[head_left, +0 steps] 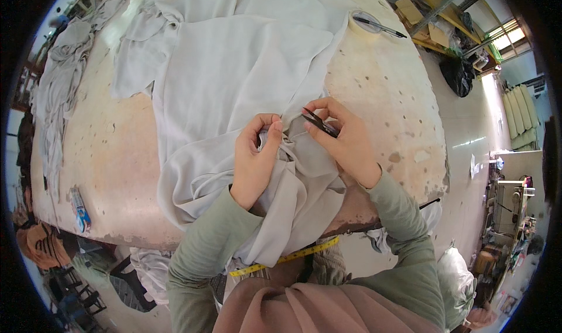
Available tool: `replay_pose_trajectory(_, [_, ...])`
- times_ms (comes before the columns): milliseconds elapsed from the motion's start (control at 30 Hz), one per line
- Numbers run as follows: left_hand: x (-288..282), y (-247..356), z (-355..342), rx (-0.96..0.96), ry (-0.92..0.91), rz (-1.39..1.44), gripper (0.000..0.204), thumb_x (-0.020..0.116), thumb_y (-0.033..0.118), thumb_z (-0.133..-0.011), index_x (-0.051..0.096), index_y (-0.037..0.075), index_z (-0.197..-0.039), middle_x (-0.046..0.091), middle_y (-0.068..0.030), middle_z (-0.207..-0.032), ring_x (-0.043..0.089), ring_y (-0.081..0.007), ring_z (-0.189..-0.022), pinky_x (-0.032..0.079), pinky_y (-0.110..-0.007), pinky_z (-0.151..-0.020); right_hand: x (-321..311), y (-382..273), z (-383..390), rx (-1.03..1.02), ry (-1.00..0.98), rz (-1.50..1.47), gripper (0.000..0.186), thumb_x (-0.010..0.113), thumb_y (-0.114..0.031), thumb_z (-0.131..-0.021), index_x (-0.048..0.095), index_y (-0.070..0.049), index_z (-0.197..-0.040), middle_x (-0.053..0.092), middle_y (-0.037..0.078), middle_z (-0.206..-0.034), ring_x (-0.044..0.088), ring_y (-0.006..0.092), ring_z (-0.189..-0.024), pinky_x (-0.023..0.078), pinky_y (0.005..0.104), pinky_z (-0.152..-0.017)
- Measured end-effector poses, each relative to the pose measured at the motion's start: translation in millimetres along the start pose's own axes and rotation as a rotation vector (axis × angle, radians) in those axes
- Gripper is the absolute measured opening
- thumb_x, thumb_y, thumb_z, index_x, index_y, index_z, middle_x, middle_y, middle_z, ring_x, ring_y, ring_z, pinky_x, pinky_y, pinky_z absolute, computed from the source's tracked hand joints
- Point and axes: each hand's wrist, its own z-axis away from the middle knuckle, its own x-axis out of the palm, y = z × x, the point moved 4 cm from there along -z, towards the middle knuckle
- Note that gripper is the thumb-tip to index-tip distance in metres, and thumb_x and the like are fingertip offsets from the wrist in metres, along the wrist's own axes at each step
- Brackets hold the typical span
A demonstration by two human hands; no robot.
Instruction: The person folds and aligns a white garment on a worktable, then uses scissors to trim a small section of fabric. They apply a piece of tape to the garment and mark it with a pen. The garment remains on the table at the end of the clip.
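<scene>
At frame centre the left hand (253,157) pinches bunched cloth (234,81) beside the right hand's (345,140) snips (319,123), which might nick a fingertip.

Pale grey fabric (234,81), black snips (319,122), yellow tape measure (293,257)

The scene is bright with soft daylight, which seems to come from the far right, where a window (508,37) is overexposed and almost white. The pale grey fabric (234,81) beyond the left hand (254,160) is evenly lit, and its far part is a little washed out. The shadows are weak: only soft ones in the folds between the left hand and the right hand (342,140), and under the near edge of the worktop (117,157). The centre is sharp. Toward the rim the fisheye bends straight lines strongly, details become small and less clear, and a black border closes the picture.
</scene>
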Motion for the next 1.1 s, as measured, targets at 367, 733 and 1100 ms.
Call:
replay_pose_trajectory(367, [4, 10, 3, -0.067, 0.018, 0.052, 0.017, 0.07, 0.007, -0.085, 0.064, -0.002, -0.097, 0.067, -0.0032, -0.087, 0.051, -0.004, -0.071, 0.04, -0.019, -0.064, 11, 3, 2, 0.005, -0.011, -0.315, 0.026, 0.064, -0.024, -0.091, 0.065, 0.001, -0.098, 0.065, 0.003, -0.08, 0.055, 0.0056, -0.07, 0.044, 0.0232, -0.06])
replay_pose_trajectory(733, [3, 9, 4, -0.168, -0.085, 0.097, 0.019, 0.073, 0.01, -0.083, 0.066, -0.003, -0.096, 0.067, -0.003, -0.085, 0.057, -0.0055, -0.076, 0.043, -0.019, -0.068, 11, 5, 2, 0.198, -0.139, -0.414, 0.022, 0.062, -0.024, -0.092, 0.065, -0.003, -0.098, 0.056, -0.006, -0.079, 0.04, 0.0017, -0.066, 0.032, 0.0177, -0.057])
replay_pose_trajectory(1100, [3, 17, 3, -0.209, -0.139, 0.175, 0.024, 0.069, 0.006, -0.083, 0.062, -0.002, -0.104, 0.067, -0.0076, -0.096, 0.057, -0.0079, -0.083, 0.046, -0.021, -0.074, 13, 7, -1, 0.013, -0.053, -0.367, 0.024, 0.064, -0.024, -0.091, 0.065, -0.001, -0.098, 0.063, 0.0, -0.082, 0.053, 0.0038, -0.067, 0.042, 0.0201, -0.057])
